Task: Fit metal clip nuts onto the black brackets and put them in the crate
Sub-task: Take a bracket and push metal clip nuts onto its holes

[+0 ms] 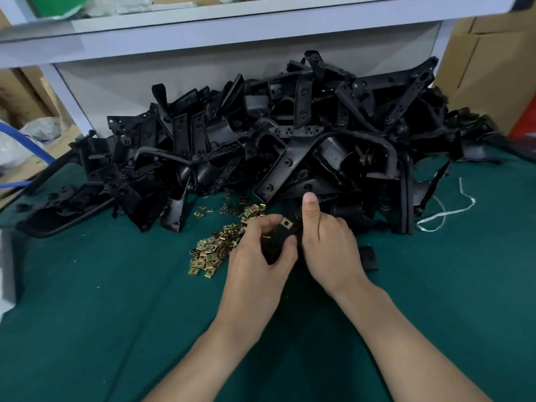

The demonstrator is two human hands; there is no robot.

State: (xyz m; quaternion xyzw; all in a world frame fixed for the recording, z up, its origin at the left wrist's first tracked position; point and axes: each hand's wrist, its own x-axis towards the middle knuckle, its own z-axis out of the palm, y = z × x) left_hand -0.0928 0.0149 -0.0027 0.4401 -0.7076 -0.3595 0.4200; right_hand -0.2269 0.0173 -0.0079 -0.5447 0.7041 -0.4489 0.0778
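Both gripping one black bracket (276, 241) above the green bench (116, 300), a worker's left hand (261, 258) and right hand (327, 242) should press its clip nut (286, 224) squarely over the hole; loose clip nuts (214, 252) lie just left, with no crate in sight.

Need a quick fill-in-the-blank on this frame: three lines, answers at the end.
1. The left hand and right hand grip one black bracket; the right hand's ____ sticks straight up.
2. The loose clip nuts lie on the ____ cloth.
3. The white string lies to the ____ of the hands.
Answers: thumb; green; right
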